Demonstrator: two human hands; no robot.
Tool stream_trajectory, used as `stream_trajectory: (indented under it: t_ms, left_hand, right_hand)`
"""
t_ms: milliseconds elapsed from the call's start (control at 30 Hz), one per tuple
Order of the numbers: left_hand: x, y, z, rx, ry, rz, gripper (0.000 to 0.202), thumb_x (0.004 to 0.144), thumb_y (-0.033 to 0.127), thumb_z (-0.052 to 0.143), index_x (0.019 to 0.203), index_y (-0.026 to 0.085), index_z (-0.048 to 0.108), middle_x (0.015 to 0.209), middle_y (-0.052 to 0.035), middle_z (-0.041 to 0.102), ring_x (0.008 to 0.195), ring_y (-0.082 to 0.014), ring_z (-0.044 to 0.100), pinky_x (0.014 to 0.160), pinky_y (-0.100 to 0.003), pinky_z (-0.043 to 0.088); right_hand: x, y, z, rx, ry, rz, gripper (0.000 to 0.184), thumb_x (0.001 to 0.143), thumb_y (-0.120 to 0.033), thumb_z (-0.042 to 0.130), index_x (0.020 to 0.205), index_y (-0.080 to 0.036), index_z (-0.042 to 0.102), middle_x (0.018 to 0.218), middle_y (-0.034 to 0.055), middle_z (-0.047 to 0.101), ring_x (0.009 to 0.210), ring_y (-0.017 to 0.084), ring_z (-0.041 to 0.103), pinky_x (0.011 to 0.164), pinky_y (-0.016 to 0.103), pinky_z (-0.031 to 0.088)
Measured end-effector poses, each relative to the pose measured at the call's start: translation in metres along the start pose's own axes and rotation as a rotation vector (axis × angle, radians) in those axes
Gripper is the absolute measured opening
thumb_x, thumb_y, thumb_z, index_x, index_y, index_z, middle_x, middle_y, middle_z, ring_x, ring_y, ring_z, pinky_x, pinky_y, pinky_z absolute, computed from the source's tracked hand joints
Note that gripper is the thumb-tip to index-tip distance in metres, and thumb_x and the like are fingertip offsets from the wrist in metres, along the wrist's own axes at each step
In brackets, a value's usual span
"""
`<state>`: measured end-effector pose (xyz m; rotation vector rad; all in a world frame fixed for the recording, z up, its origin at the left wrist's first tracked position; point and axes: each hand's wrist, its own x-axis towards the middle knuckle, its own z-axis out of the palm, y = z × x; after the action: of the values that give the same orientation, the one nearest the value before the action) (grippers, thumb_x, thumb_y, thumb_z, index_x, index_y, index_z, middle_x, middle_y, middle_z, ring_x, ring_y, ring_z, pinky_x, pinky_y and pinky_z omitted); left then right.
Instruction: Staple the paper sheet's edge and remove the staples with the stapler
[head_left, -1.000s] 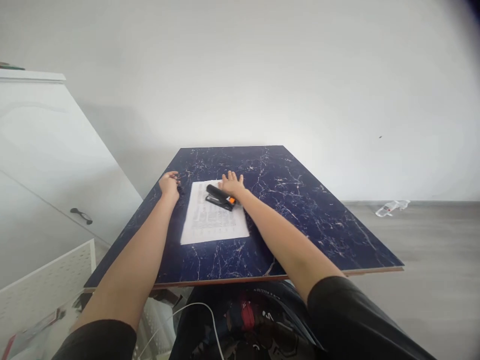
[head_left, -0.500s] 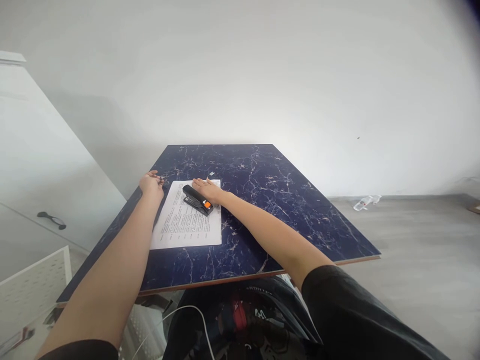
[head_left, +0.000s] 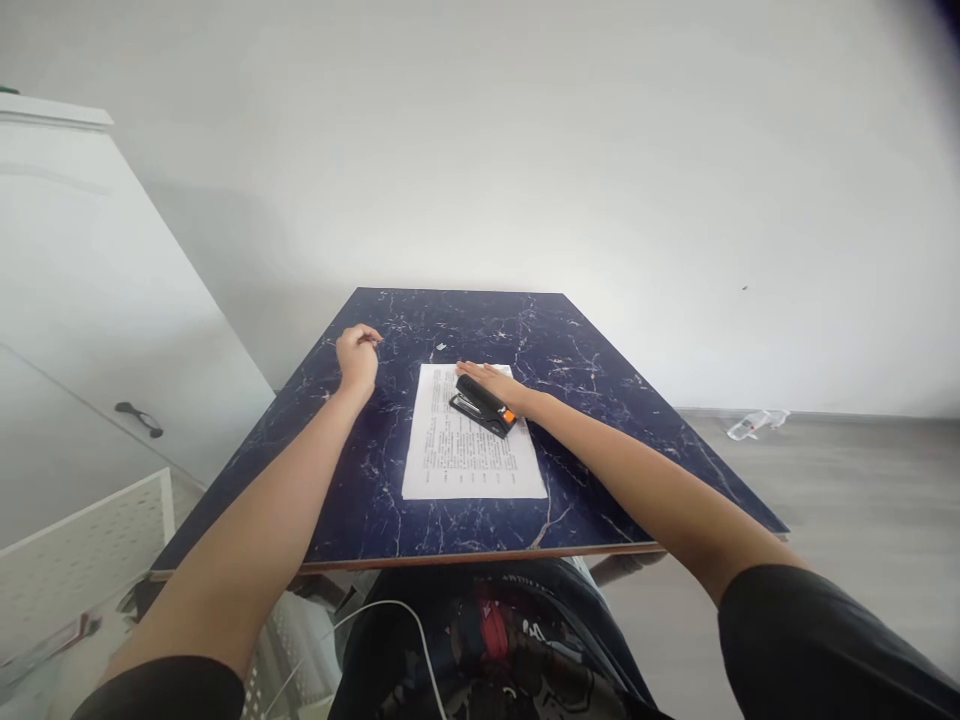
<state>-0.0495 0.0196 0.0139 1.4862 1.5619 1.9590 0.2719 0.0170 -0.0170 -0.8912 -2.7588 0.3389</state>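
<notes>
My right hand lies flat with its fingers stretched out across the top of a printed sheet of paper. A black stapler with an orange patch rests on the sheet, right beside that hand's near edge. Left of the paper, my left hand is above the table, its fingers curled into a pinch. Whatever may be between those fingertips is too small to make out. Beyond the paper's top edge lies a small whitish piece.
The dark blue marbled table stands near a pale wall. A white cabinet with a dark handle is at the left. A white cable crosses my lap. On the floor at the right is a clear plastic item.
The paper and stapler have slid to the right along with my right hand. My left hand has moved rightward from the table's left edge, still pinched. The view has shifted slightly.
</notes>
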Motion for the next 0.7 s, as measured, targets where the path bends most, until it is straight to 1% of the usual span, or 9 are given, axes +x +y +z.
stream_trajectory:
  t_ms: [100,200,267,333,400,467,533,600,700]
  left_hand:
    - [-0.020,0.019,0.013,0.098,-0.171,0.206,0.033,0.063,-0.002,0.044,0.067,0.019,0.068,0.078,-0.0045,0.059,0.078,-0.0194,0.059,0.079,-0.034,0.046]
    - [-0.038,0.036,0.021,0.213,-0.429,0.361,0.040,0.070,-0.006,0.043,0.073,0.020,0.072,0.087,-0.0059,0.060,0.086,-0.0213,0.061,0.086,-0.036,0.049]
    - [-0.047,0.045,0.024,0.275,-0.583,0.450,0.043,0.074,-0.006,0.043,0.080,0.021,0.075,0.093,-0.0071,0.062,0.095,-0.0240,0.062,0.092,-0.039,0.049]
    - [-0.053,0.050,0.026,0.319,-0.682,0.500,0.043,0.079,-0.004,0.044,0.088,0.021,0.077,0.099,-0.0085,0.064,0.103,-0.0265,0.061,0.097,-0.042,0.049]
    - [-0.056,0.053,0.028,0.347,-0.722,0.507,0.041,0.083,-0.001,0.045,0.095,0.021,0.077,0.103,-0.0095,0.065,0.106,-0.0274,0.062,0.098,-0.043,0.049]
    - [-0.059,0.054,0.030,0.360,-0.723,0.502,0.039,0.086,0.002,0.045,0.099,0.020,0.076,0.105,-0.0100,0.065,0.106,-0.0274,0.062,0.098,-0.043,0.051]
    - [-0.060,0.054,0.031,0.349,-0.713,0.488,0.037,0.087,0.004,0.045,0.098,0.020,0.076,0.103,-0.0099,0.066,0.105,-0.0267,0.064,0.097,-0.043,0.051]
    - [-0.061,0.053,0.033,0.308,-0.707,0.446,0.036,0.089,0.005,0.044,0.097,0.020,0.076,0.103,-0.0095,0.068,0.102,-0.0250,0.066,0.097,-0.042,0.052]
    - [-0.061,0.050,0.034,0.180,-0.754,0.296,0.030,0.092,0.010,0.047,0.099,0.019,0.075,0.100,-0.0085,0.072,0.095,-0.0226,0.070,0.093,-0.040,0.055]
  right_hand:
    - [-0.012,-0.002,-0.002,0.052,0.030,0.020,0.069,0.100,-0.035,0.052,0.167,-0.024,0.038,0.175,0.0078,0.025,0.163,0.028,0.022,0.133,0.051,0.015]
    - [-0.012,-0.013,-0.011,0.150,0.091,0.072,0.059,0.102,-0.039,0.047,0.159,-0.025,0.050,0.172,0.0075,0.035,0.162,0.027,0.026,0.133,0.051,0.015]
    - [-0.013,-0.020,-0.025,0.220,0.222,0.174,0.050,0.105,-0.039,0.038,0.147,-0.023,0.062,0.164,0.0086,0.049,0.157,0.028,0.036,0.130,0.051,0.023]
    - [-0.019,-0.026,-0.042,0.258,0.358,0.302,0.051,0.107,-0.040,0.030,0.129,-0.020,0.072,0.145,0.0113,0.066,0.142,0.029,0.055,0.120,0.049,0.038]
    - [-0.028,-0.033,-0.057,0.279,0.411,0.382,0.054,0.108,-0.045,0.029,0.110,-0.019,0.076,0.119,0.0112,0.076,0.115,0.028,0.069,0.102,0.044,0.051]
    - [-0.038,-0.045,-0.065,0.272,0.354,0.374,0.054,0.106,-0.056,0.036,0.097,-0.019,0.075,0.102,0.0092,0.076,0.096,0.026,0.070,0.088,0.040,0.053]
    - [-0.048,-0.059,-0.064,0.268,0.305,0.351,0.052,0.103,-0.063,0.045,0.095,-0.020,0.074,0.101,0.0081,0.074,0.090,0.023,0.067,0.082,0.037,0.052]
    - [-0.055,-0.071,-0.058,0.244,0.267,0.331,0.047,0.097,-0.064,0.057,0.103,-0.020,0.072,0.104,0.0093,0.072,0.090,0.023,0.066,0.078,0.036,0.051]
    - [-0.063,-0.081,-0.051,0.185,0.159,0.207,0.038,0.089,-0.052,0.074,0.108,-0.020,0.069,0.104,0.0104,0.071,0.087,0.024,0.064,0.073,0.035,0.048]
